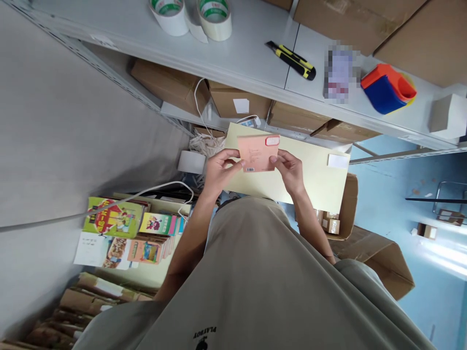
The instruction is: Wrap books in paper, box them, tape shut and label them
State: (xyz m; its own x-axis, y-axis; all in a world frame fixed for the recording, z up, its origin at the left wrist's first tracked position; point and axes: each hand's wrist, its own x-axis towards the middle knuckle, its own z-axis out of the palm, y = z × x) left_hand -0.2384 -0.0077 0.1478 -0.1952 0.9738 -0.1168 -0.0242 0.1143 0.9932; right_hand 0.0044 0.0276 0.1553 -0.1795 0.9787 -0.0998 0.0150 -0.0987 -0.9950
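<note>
I log left hand (221, 170) and right hand (291, 171) pinched closed on opposite edges of the pink booklet (258, 153), above the table (323, 182). Red-bordered label (272, 141) already on; booklet not set down. Books (114, 216) left of table: status unclear.

I'm remotely watching a shelf (251, 56) that is carrying tapes (221, 31), a cutter (292, 60) and boxes (346, 24); the table (317, 182) is bearing paper (337, 161).

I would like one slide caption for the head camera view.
Left hand and right hand hold a pink booklet over a pale yellow surface.
</note>
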